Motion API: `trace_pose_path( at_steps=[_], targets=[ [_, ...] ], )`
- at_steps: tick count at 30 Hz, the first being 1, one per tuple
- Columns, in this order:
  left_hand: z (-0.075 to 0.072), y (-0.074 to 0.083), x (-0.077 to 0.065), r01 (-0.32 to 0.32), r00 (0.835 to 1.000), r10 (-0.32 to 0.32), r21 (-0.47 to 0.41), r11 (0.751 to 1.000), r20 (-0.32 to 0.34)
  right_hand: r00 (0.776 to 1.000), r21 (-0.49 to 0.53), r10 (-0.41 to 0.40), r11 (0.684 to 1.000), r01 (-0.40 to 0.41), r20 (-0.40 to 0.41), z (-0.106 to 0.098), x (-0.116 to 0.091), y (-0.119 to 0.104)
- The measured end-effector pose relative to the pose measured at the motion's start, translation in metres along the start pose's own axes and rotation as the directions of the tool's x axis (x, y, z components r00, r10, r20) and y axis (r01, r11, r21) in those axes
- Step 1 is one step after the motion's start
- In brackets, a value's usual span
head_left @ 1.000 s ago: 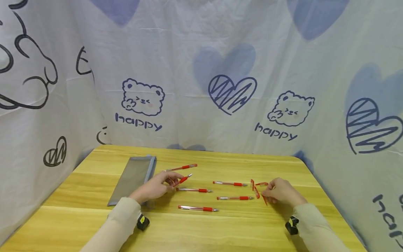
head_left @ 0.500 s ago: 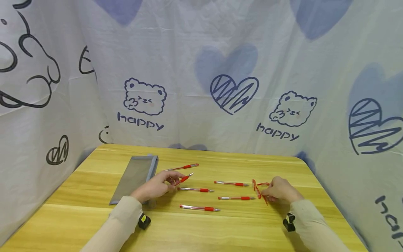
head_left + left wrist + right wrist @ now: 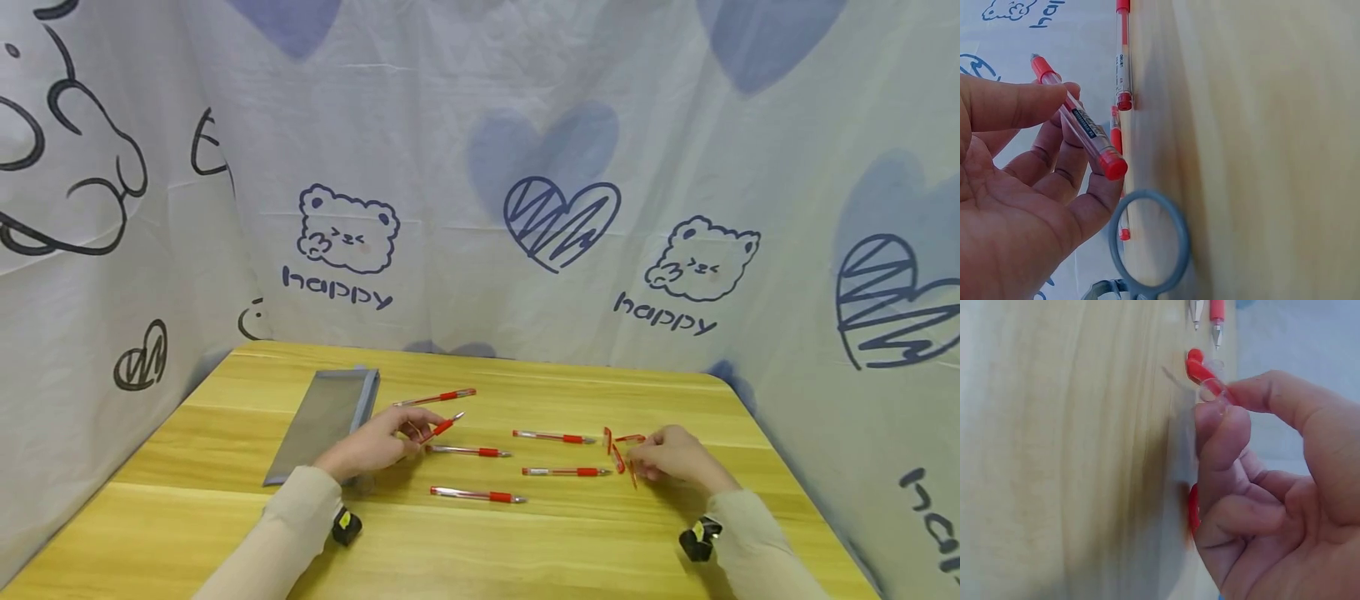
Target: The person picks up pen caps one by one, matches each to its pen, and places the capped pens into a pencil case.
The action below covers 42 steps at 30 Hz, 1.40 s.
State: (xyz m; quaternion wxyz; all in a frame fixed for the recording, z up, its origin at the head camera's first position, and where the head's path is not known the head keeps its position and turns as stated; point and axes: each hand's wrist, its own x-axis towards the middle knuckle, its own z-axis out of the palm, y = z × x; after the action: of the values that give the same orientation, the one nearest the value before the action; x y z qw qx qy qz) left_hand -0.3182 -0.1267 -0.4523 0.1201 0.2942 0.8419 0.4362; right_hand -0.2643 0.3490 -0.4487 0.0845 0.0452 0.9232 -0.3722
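Note:
My left hand (image 3: 382, 442) is raised over the left-centre of the table. Between thumb and fingers it holds a red gel pen (image 3: 1082, 125) without a cap, its metal tip slanting up and away. Close to the tabletop at right, my right hand (image 3: 671, 454) pinches a clear pen cap with a red clip (image 3: 1211, 390) between thumb and fingertip. Loose red caps (image 3: 617, 458) lie beside its fingers, and one red piece (image 3: 1194, 509) is partly hidden behind them. Uncapped red pens (image 3: 566, 472) lie just left of these caps, tips pointing right.
A grey zip pouch (image 3: 318, 421) lies left of the left hand, partly covered by it. More red pens (image 3: 477, 495) lie across the middle, one (image 3: 435, 397) farther back. A grey-blue ring (image 3: 1185, 247) shows below the left hand. A printed curtain (image 3: 450, 275) stands behind the table.
The head view has shifted slightly, moving the scene a little to the right. Both hands stay in nearly the same places, the left still holding its pen.

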Motion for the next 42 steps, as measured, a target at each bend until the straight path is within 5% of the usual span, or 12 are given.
trace_pose_path(
  at_steps=[14, 27, 42],
  targets=[
    [0.003, 0.003, -0.001, 0.029, 0.999, -0.026, -0.065, 0.997, 0.048, 0.999, 0.301, 0.028, 0.953, -0.014, -0.041, 0.004, -0.013, 0.001],
    [0.01, 0.015, -0.001, 0.008, 0.998, -0.006, -0.04, 0.999, 0.069, 0.999, 0.649, 0.036, 0.76, -0.004, -0.037, 0.021, -0.025, -0.01],
    [0.017, 0.03, -0.003, -0.027, 0.993, 0.033, -0.056, 0.998, 0.113, 0.999, 0.803, 0.037, 0.596, 0.004, -0.033, 0.038, -0.034, -0.035]
  ],
)
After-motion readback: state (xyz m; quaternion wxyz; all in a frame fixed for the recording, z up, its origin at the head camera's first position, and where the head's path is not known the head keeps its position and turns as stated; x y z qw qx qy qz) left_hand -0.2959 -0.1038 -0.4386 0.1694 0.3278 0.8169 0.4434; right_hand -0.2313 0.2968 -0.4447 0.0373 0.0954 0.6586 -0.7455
